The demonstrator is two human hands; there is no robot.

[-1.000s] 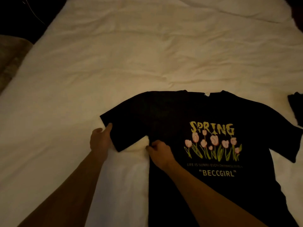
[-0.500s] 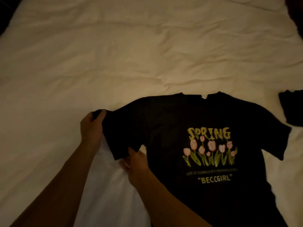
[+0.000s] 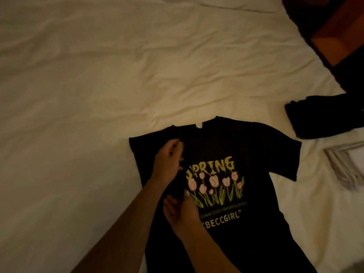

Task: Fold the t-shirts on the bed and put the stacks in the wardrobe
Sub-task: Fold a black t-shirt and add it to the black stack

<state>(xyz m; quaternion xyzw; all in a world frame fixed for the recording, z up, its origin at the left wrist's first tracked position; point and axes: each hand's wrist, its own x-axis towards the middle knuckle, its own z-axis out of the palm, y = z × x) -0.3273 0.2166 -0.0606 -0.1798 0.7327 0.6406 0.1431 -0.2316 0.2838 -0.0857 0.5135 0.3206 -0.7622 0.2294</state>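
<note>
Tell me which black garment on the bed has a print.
The black t-shirt under both hands, printed "SPRING" with tulips; the dark garment at right shows none.

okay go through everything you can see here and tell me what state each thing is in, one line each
Black t-shirt: print side up on the bed, left sleeve folded in over the body, right sleeve still spread out.
Left hand: on the folded-in sleeve, fingers curled; actual grip unclear.
Right hand: on the shirt beside the print, grip unclear.
Dark clothes: bundled at the bed's right edge.
Bed sheet: wrinkled.
</note>
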